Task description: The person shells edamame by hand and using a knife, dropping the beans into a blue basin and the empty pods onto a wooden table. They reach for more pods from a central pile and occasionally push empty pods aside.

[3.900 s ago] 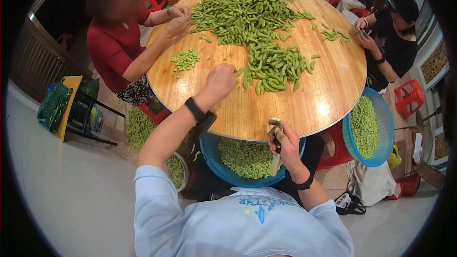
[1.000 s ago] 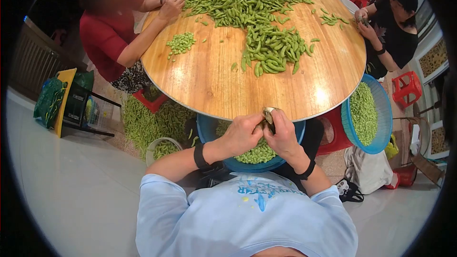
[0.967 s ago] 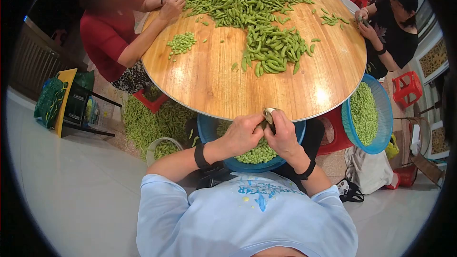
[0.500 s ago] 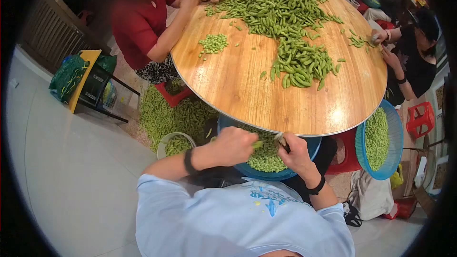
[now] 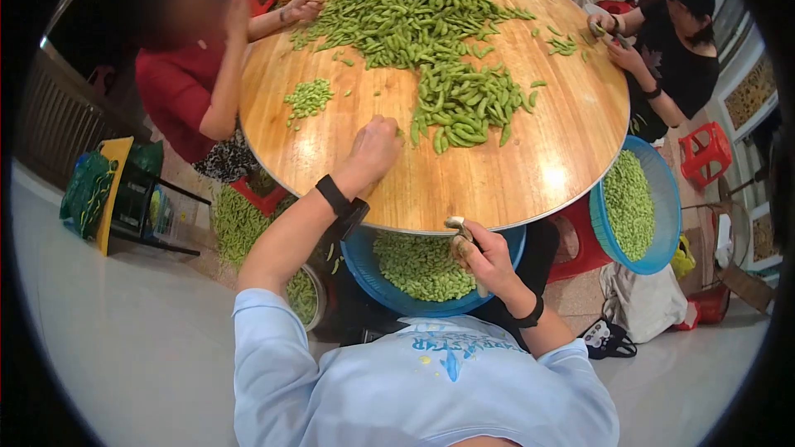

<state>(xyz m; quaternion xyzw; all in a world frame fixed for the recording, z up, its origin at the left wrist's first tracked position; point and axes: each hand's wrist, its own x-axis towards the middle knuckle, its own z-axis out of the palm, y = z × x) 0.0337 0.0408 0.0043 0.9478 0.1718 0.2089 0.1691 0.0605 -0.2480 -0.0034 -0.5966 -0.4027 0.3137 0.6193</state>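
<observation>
My left hand [image 5: 377, 147] is stretched over the wooden table [image 5: 273, 132], fingers curled, just left of the near end of a heap of green soybean pods [image 5: 468, 103]. A bit of green shows at its fingertips; I cannot tell what it holds. At the table's near edge my right hand [image 5: 490, 263] is closed around a small tool [image 5: 469, 237], dark with a pale tip; most of it is hidden by the fingers. Below my hands, partly under the table, sits a blue basket [image 5: 358, 269] of shelled green beans [image 5: 422, 269].
A small pile of shelled beans [image 5: 310, 99] lies at the table's left. Another blue basket [image 5: 667, 199] of beans stands right, by a red stool [image 5: 705, 155]. Pods cover the floor [image 5: 234, 228] around a pail [image 5: 319, 302] at left. People sit at both sides.
My left hand has gone from above the basket, where it held a green pod, forward onto the table. My right hand stays near the table edge with the tool. The view has shifted.
</observation>
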